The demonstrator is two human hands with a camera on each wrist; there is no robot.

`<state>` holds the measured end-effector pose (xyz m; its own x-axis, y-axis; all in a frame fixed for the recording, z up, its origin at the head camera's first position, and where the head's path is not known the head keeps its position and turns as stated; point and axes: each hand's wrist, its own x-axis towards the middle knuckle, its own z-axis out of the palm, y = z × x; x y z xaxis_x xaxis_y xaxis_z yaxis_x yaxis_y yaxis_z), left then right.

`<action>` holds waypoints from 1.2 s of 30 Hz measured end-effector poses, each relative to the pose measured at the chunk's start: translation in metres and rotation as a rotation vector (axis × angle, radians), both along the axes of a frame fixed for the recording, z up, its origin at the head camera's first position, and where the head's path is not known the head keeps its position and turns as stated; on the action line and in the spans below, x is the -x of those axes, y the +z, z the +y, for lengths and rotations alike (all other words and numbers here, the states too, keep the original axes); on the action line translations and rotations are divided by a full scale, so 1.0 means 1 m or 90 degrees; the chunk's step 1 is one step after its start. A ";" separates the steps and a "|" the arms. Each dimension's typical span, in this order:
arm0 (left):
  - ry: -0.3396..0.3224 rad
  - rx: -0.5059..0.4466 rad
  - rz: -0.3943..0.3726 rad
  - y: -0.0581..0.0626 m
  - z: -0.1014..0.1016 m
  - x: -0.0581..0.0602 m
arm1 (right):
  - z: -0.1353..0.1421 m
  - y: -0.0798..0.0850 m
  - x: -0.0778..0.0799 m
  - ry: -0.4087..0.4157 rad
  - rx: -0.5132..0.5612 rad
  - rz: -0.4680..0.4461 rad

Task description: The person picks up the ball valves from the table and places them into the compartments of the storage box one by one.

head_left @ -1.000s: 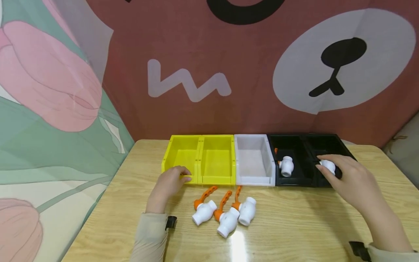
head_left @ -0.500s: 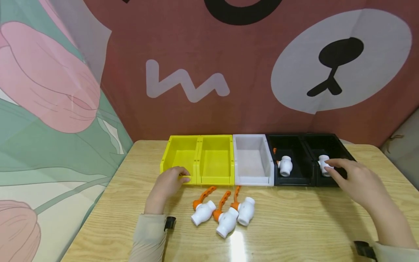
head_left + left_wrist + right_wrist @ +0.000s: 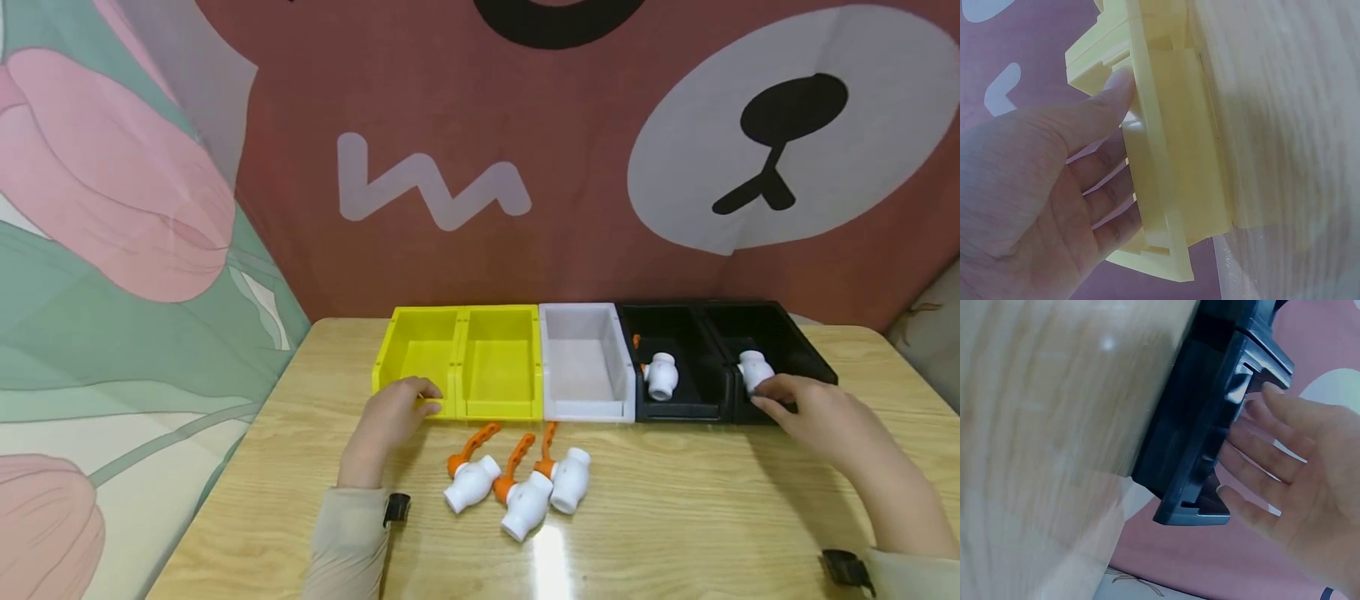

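In the head view my left hand (image 3: 393, 421) is at the front of the leftmost yellow bin (image 3: 420, 342). In the left wrist view, thumb and fingers grip that bin's front lip (image 3: 1159, 156). My right hand (image 3: 832, 421) reaches over the front of the rightmost black bin (image 3: 757, 321), its fingertips right at the lower end of a white ball valve (image 3: 753, 368) lying inside. The right wrist view shows my right hand (image 3: 1304, 469) with loosely extended fingers behind the black front wall (image 3: 1191, 437); the valve is hidden there.
Another white ball valve (image 3: 662, 377) lies in the left black bin (image 3: 693, 410). A white bin (image 3: 585, 408) and a second yellow bin (image 3: 498, 408) stand between. Three ball valves with orange handles, one nearest the front (image 3: 527, 504), lie on the wooden table (image 3: 675, 517).
My right hand has let go of the ball valve in the rightmost black bin and shifted toward the bin's front. My left hand keeps its place at the yellow bin.
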<state>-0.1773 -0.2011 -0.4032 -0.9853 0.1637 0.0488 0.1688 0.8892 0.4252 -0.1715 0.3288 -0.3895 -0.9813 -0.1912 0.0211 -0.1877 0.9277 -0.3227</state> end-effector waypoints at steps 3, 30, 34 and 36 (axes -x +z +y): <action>0.002 -0.004 0.000 0.001 0.001 0.001 | 0.002 -0.004 0.003 0.017 -0.004 0.011; -0.096 0.142 0.120 0.010 -0.009 -0.004 | -0.005 -0.012 0.013 0.020 -0.004 0.028; -0.105 0.166 0.146 0.020 -0.009 -0.008 | -0.004 -0.014 0.012 0.021 -0.005 0.045; -0.115 0.169 0.158 0.024 -0.007 -0.011 | -0.003 -0.014 0.011 0.023 -0.003 0.056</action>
<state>-0.1668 -0.2083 -0.3793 -0.9031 0.3721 0.2142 0.4011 0.9092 0.1118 -0.1827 0.3258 -0.4036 -0.9682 -0.2269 0.1054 -0.2485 0.9214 -0.2989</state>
